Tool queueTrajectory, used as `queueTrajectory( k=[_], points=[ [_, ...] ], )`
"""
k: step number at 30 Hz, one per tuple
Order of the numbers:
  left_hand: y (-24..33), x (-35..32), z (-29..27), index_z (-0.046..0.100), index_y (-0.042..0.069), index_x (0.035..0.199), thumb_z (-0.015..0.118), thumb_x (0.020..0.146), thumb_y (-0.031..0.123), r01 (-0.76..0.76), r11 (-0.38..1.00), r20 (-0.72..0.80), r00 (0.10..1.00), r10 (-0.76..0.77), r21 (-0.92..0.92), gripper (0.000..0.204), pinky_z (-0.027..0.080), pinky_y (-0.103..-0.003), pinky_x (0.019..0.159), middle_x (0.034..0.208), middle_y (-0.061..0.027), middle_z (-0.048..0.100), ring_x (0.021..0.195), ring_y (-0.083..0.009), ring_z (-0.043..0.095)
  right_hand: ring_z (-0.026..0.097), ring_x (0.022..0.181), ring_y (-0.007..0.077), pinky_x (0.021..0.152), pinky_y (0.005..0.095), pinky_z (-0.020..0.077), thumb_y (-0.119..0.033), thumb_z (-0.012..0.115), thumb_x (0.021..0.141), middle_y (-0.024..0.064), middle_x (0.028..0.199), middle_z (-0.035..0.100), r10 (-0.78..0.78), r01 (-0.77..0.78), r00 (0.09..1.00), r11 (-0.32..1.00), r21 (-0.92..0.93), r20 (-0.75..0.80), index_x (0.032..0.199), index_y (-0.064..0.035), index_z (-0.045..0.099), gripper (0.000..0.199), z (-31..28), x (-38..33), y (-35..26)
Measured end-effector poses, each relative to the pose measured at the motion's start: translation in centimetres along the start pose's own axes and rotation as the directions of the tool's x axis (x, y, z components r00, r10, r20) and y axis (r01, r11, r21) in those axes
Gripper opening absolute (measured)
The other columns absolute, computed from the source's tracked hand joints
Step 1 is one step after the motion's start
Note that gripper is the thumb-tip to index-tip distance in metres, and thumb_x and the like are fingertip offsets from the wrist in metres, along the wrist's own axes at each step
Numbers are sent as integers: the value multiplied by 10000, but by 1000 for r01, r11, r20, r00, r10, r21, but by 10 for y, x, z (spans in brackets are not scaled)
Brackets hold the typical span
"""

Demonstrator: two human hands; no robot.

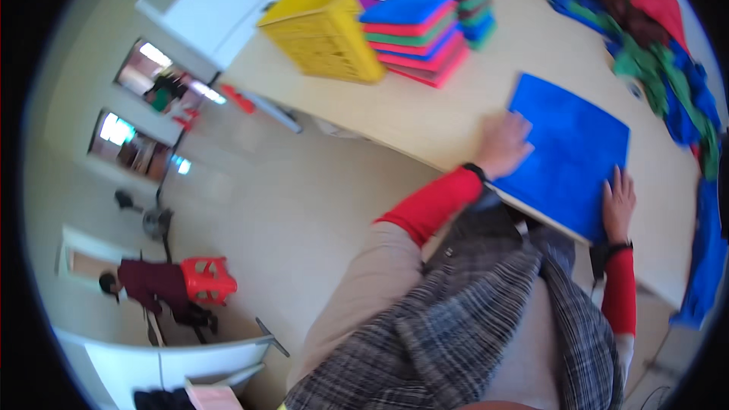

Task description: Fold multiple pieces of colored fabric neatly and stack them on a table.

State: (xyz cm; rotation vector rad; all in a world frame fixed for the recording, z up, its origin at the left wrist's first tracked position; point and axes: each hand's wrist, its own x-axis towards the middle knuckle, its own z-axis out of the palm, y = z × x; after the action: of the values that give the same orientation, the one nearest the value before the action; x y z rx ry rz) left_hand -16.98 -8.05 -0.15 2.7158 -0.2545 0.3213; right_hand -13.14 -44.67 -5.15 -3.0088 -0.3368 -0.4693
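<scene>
The pale worktop (pixel 425 118) carries a yellow plastic crate (pixel 330 42), stacked folded cloths (pixel 416 34) beside it, a flat blue cloth (pixel 569 148) at the near edge, and crumpled multicoloured cloths (pixel 657 61) at right.

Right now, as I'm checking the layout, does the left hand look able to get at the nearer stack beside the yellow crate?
Probably yes: the left hand is at the blue cloth, and only tabletop shows between it and the stack, though it may take a stretch.
</scene>
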Motion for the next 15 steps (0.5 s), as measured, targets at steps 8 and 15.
queueTrajectory(
  k=[8, 15],
  points=[
    [-19, -25, -17, 465, 85, 1485, 503, 1005, 401, 134, 951, -94, 989, -112, 278, 576, 170, -587, 1197, 1559, -179, 415, 1471, -366, 320, 375, 1410, 419, 1128, 540, 324, -321, 564, 991, 205, 1527, 414, -22, 23, 995, 1000, 5, -95, 1492, -89, 420, 571, -58, -6, -24],
    [62, -29, 26, 427, 101, 1521, 464, 1031, 403, -144, 965, 55, 989, 135, 220, 577, 142, -583, 1208, 1601, -172, 362, 1503, -358, 272, 303, 1480, 382, 1206, 539, 225, -393, 528, 1010, 162, 1565, 406, -135, 119, 990, 954, 274, 42, 1505, -101, 437, 582, -69, -22, -131]
  ],
)
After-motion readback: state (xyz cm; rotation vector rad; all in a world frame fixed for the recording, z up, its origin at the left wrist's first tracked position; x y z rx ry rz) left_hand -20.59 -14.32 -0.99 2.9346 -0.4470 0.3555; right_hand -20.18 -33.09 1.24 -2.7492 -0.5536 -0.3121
